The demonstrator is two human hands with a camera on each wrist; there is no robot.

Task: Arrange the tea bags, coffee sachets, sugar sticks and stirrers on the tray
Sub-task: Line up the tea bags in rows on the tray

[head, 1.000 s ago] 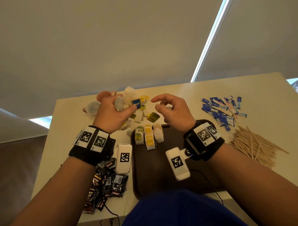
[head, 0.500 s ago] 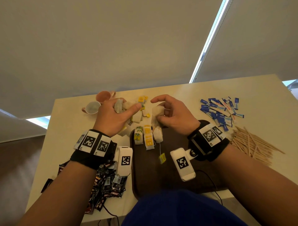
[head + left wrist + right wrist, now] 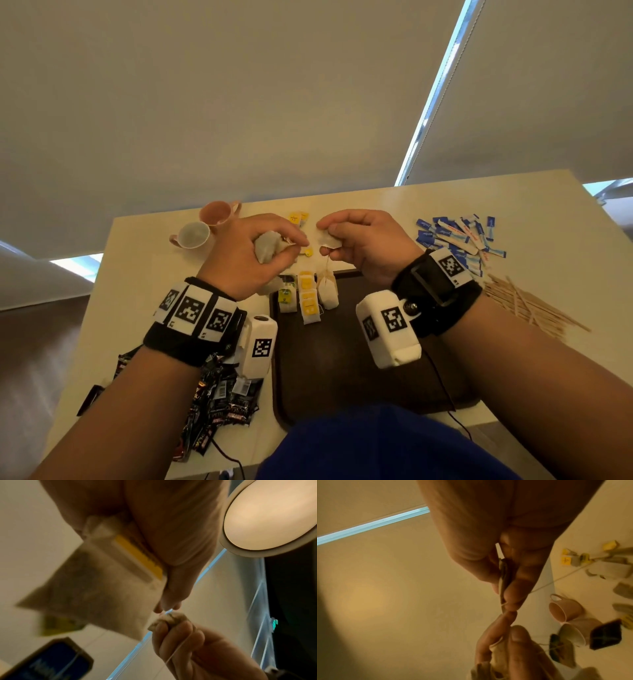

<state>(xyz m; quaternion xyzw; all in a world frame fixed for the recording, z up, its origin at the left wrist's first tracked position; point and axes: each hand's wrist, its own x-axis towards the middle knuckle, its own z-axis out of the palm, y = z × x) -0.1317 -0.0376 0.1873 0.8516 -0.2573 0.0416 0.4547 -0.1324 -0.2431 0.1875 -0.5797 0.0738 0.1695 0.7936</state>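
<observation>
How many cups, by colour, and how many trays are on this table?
Pink cup: 1
Pale cup: 1
Brown tray: 1
Total: 3

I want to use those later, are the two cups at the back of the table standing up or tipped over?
Tipped over. Both the pink cup and the white cup lie on their sides on the table, openings facing the camera.
</observation>
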